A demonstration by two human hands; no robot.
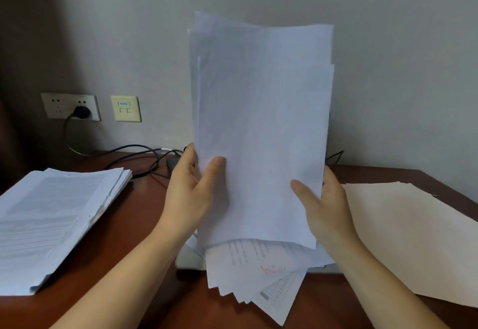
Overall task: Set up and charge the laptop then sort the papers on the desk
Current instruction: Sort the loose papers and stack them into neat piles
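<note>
Blocking the middle of the desk (139, 212) and wall with the raised sheaf of papers (261, 126). Tucking the fingers of the left hand (191, 194) and right hand (323, 207) behind that sheaf, leaving only thumbs showing. Burying a pale grey slab (190, 260) under fanned sheets (258, 271), baring only slivers, too few for naming it. Blurring the print and red scrawl on those sheets past reading. Running the printed pile (51, 214) off the left edge, smearing its text into grey bands. Running the cream pile (413, 238) off the right edge. Slipping the black cable (137, 146) and a dark box (172, 163) behind the left hand. Shrinking the wall plate label (124, 103) beyond legibility. Cropping both forearms at the bottom.
</note>
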